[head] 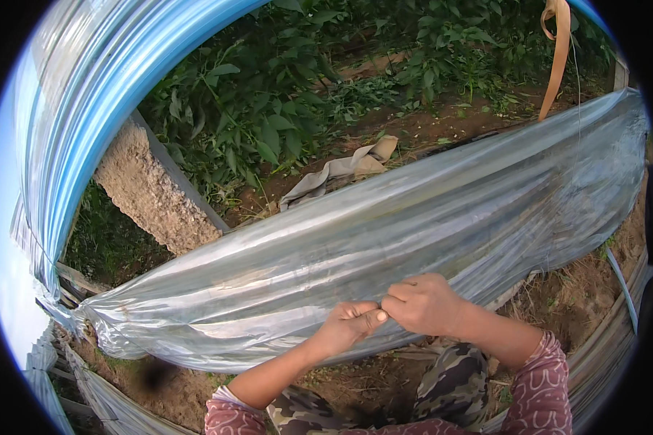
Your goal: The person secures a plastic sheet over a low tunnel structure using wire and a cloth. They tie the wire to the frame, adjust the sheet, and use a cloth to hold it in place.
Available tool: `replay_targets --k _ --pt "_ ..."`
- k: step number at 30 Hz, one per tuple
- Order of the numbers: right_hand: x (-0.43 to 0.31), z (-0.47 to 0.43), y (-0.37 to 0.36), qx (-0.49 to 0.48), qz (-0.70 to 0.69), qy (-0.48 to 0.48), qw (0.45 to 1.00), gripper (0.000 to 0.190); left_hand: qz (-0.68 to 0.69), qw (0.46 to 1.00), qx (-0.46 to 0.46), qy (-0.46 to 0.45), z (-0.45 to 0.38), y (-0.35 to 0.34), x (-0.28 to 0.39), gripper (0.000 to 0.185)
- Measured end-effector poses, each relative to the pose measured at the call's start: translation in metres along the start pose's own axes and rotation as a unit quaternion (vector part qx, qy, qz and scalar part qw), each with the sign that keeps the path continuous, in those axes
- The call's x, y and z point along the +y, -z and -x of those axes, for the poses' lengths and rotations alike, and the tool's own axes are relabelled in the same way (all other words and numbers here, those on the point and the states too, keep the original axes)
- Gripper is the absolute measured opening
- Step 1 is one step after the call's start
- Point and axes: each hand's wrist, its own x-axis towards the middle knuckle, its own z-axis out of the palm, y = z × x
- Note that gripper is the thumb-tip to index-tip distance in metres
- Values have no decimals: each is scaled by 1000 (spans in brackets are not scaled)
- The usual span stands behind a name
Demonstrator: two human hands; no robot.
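Note:
My left hand and my right hand meet over the lower middle of a clear plastic sheet. The fingers of both are curled, with the left thumb and the right fingertips almost touching. Anything pinched between them is too thin or too hidden to make out. Below my hands, the sheet hangs slack in long glossy folds. It is bunched at the far left and drawn up to a corner at the upper right.
A rough concrete post leans behind the sheet at left, beside a bundled blue-clear plastic curtain. Leafy green plants grow beyond. A crumpled cloth lies on the soil. An orange strap hangs at upper right.

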Motion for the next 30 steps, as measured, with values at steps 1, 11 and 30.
replay_targets --k 1,11,30 --pt "4 1 -3 5 -27 -26 999 18 -56 996 20 -64 -4 -1 -1 42" --pt "46 37 19 39 -256 -176 950 13 -245 957 112 -108 -53 -40 19 32" --pt "86 58 50 126 -197 -36 972 23 -333 893 139 -268 -90 -80 56 35"
